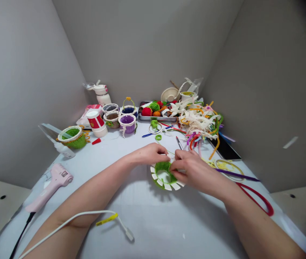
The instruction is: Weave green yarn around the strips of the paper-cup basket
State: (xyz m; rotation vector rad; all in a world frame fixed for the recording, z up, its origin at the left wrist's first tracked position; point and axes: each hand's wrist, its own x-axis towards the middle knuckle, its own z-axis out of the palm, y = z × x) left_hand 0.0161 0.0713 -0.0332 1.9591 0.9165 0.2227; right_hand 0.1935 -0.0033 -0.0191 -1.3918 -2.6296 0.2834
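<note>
A white paper cup (168,186), cut into strips that flare outward, lies in front of me with green yarn (162,166) woven round its inside. At its far left rim, my left hand (155,154) is closed, thumb and fingers pinching a strip. My right hand (186,163) is closed at the cup's right side, its fingertips at the green yarn; exactly what sits between them is partly hidden. From a small green yarn coil (158,137) beyond the cup, a thin strand leads toward the gap between my hands.
Left stand a pink glue gun (49,187), a glue bottle (64,149), a green woven basket (73,136) and stacked paper cups (97,124). Several small baskets (127,124) and a yarn tray (158,118) are behind. Ribbon scraps (198,120) and a phone (225,150) lie right; a white cable (88,213) crosses my left forearm.
</note>
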